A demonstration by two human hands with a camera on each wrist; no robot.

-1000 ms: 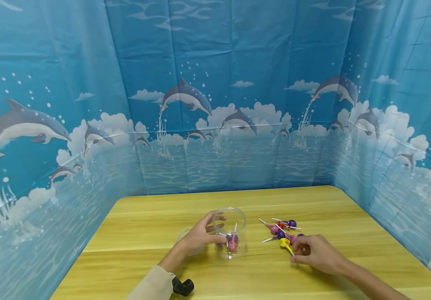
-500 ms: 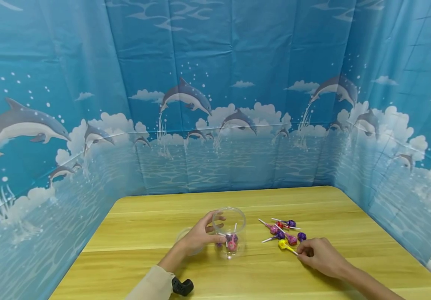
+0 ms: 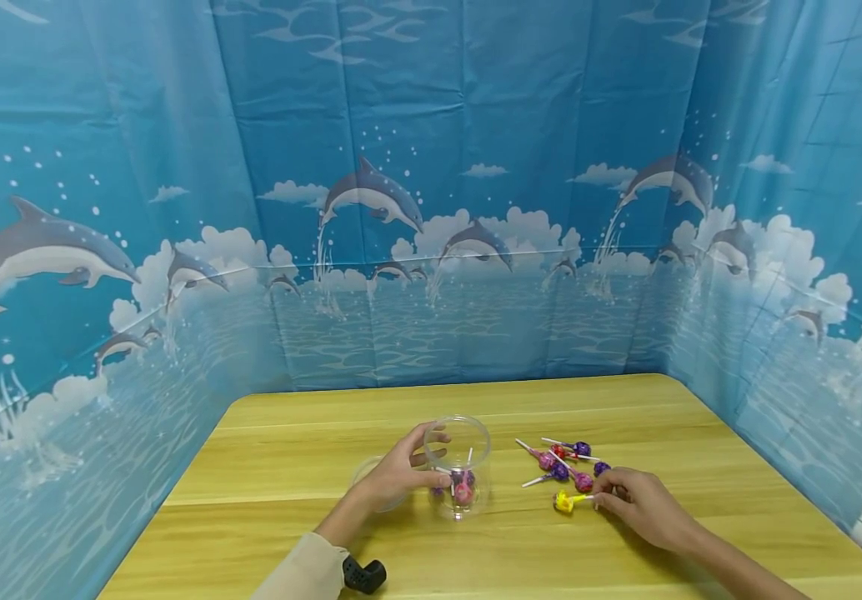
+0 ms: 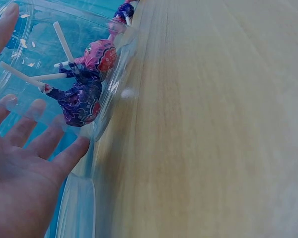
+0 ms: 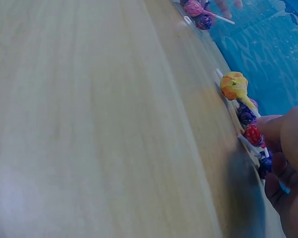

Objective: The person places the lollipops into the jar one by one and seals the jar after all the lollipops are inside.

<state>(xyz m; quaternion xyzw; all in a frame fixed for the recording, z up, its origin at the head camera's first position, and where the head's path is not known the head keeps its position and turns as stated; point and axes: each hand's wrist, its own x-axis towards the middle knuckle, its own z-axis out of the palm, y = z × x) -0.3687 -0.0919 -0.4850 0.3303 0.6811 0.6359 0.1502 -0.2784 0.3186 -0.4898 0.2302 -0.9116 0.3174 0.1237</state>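
Observation:
My left hand holds a clear plastic jar upright on the table, thumb on the near side and fingers reaching round the far side. Pink and purple lollipops lie inside, several white sticks pointing upward. My right hand pinches the stick of a yellow-wrapped lollipop between thumb and fingertips; its head points left toward the jar, just in front of the loose pile. In the right wrist view the yellow lollipop overlaps the other candies behind it.
Several loose lollipops, purple, pink and red, lie in a pile right of the jar. A clear round lid lies left of the jar, partly behind my left hand. A blue dolphin-print curtain surrounds the wooden table.
The yellow lollipop has come away from the pile toward the front, and its stick has swung from slanting to nearly level. My right hand has shifted slightly right; the left hand keeps its place.

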